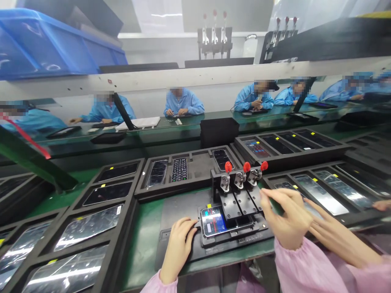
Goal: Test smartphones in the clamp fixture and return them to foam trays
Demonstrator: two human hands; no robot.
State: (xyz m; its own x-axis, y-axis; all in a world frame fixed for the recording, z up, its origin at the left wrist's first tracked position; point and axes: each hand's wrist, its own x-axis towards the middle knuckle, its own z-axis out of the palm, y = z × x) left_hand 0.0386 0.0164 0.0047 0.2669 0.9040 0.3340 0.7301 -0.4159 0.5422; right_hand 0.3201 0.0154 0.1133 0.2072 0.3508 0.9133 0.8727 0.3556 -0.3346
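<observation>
In front of me a black clamping fixture (232,243) lies on the green bench. It carries three toggle clamps (240,180) with red knobs over dark pressing plates. A smartphone (213,221) with a lit, colourful screen lies face up in it, its right part under the plates. My left hand (180,240) is at the fixture's left edge, thumb and fingertips closing on a small side tab by the phone. My right hand (288,217) hovers right of the plates, below the right knob, thumb and fingers pinched; whatever is between them is hidden.
Foam trays (120,228) with phones or screens stand at left, and more trays (293,160) at back and right. Another person's bare forearm (342,234) reaches in behind my right hand. A shelf (171,79) crosses above; people in blue (183,101) sit beyond.
</observation>
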